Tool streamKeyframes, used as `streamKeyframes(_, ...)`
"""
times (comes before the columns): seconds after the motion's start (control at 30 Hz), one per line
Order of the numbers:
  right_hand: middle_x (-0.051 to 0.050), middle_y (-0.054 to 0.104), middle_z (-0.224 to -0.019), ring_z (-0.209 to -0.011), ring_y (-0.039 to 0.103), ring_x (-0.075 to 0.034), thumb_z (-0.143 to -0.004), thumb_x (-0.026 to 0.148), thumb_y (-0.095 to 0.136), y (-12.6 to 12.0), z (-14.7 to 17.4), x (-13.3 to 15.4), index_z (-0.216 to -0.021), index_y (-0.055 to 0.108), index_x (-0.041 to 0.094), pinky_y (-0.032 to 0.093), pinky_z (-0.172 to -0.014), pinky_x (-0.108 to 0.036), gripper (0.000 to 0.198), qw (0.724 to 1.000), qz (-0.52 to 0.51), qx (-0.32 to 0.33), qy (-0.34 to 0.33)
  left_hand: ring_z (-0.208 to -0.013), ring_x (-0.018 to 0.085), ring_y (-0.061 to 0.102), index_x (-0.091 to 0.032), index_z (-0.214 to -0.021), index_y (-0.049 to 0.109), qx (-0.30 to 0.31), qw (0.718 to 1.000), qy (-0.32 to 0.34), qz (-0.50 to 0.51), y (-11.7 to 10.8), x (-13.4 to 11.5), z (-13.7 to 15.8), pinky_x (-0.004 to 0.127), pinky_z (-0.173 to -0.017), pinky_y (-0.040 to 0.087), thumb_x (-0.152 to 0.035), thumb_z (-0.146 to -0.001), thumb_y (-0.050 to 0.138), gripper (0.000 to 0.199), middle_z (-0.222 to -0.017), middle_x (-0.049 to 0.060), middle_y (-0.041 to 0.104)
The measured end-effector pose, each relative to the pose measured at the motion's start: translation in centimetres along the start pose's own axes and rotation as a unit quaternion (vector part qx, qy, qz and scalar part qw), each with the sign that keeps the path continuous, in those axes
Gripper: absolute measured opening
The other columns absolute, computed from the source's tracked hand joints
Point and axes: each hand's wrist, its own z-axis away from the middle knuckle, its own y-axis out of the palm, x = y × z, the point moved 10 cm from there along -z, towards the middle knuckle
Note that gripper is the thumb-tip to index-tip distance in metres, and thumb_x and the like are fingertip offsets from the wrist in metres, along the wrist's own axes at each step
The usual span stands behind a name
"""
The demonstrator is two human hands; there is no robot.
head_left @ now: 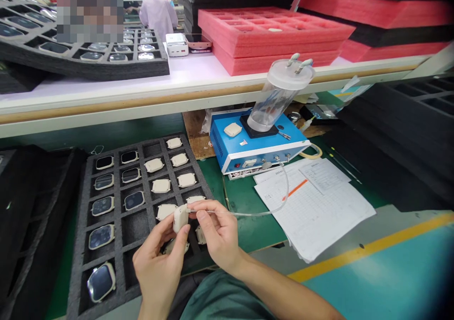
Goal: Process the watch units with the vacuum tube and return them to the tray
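Observation:
My left hand (pixel 161 256) is closed on a cream smartwatch case (pixel 181 218), held on edge between thumb and fingers above a foam tray. Against the top side of that case, my right hand (pixel 220 235) pinches the end of a thin clear tube (pixel 248 213). The tube runs right and curves up to the front of a blue box-shaped device (pixel 227 152). Below my hands lies the dark foam tray (pixel 76 258). Its left columns hold cases with dark screens (pixel 101 236); its right columns hold cream cases (pixel 161 186). My hands hide part of the tray.
A clear cylinder (pixel 273 103) and another cream case (pixel 233 130) sit on the blue device. Printed sheets (pixel 319 225) lie to the right. A shelf (pixel 198 86) above carries red foam trays (pixel 244 46) and a black watch tray (pixel 117 70). A person (pixel 158 12) is behind.

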Motion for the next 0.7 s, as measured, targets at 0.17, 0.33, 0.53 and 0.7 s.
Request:
streamKeyframes(0.17, -0.008, 0.081, -0.103, -0.091, 0.079, -0.019, -0.104, 0.033, 0.064, 0.0, 0.0, 0.1, -0.105, 0.077, 0.024, 0.068, -0.083, -0.030, 0.016, 1.000, -0.007, -0.003, 0.002, -0.076, 0.020, 0.082, -0.020, -0.106, 0.084, 0.012, 1.000, 0.000, 0.007, 0.1, 0.0, 0.0, 0.027, -0.075, 0.068, -0.030, -0.081, 0.086, 0.027, -0.096, 0.005, 0.085)
streamKeyframes(0.33, -0.007, 0.082, -0.103, -0.088, 0.080, -0.017, -0.105, 0.031, 0.063, 0.2, -0.1, 0.1, -0.105, 0.076, 0.024, 0.067, -0.081, -0.027, 0.015, 1.000, -0.011, 0.001, -0.003, -0.071, 0.019, 0.081, -0.019, -0.104, 0.084, -0.001, 1.000, -0.012, 0.004, -0.1, 0.5, 0.0, 0.025, -0.073, 0.068, -0.035, -0.079, 0.087, 0.030, -0.092, 0.006, 0.085)
streamKeyframes(0.53, -0.008, 0.081, -0.103, -0.093, 0.079, -0.017, -0.105, 0.032, 0.062, 0.5, -0.4, -0.3, -0.106, 0.076, 0.023, 0.067, -0.083, -0.026, 0.017, 0.999, -0.033, 0.000, -0.006, -0.069, 0.018, 0.080, -0.018, -0.104, 0.085, -0.019, 0.999, -0.032, 0.014, -0.3, 1.1, -0.2, 0.020, -0.073, 0.066, -0.038, -0.075, 0.090, 0.036, -0.091, 0.006, 0.085)
streamKeyframes(0.7, -0.008, 0.080, -0.102, -0.093, 0.079, -0.018, -0.104, 0.035, 0.063, 0.5, -0.3, -0.6, -0.104, 0.077, 0.022, 0.066, -0.083, -0.028, 0.019, 0.999, -0.034, -0.001, 0.006, -0.071, 0.019, 0.081, -0.018, -0.101, 0.085, -0.021, 0.999, -0.039, 0.012, -0.3, 1.1, -0.4, 0.021, -0.074, 0.067, -0.038, -0.073, 0.089, 0.035, -0.091, 0.006, 0.085)
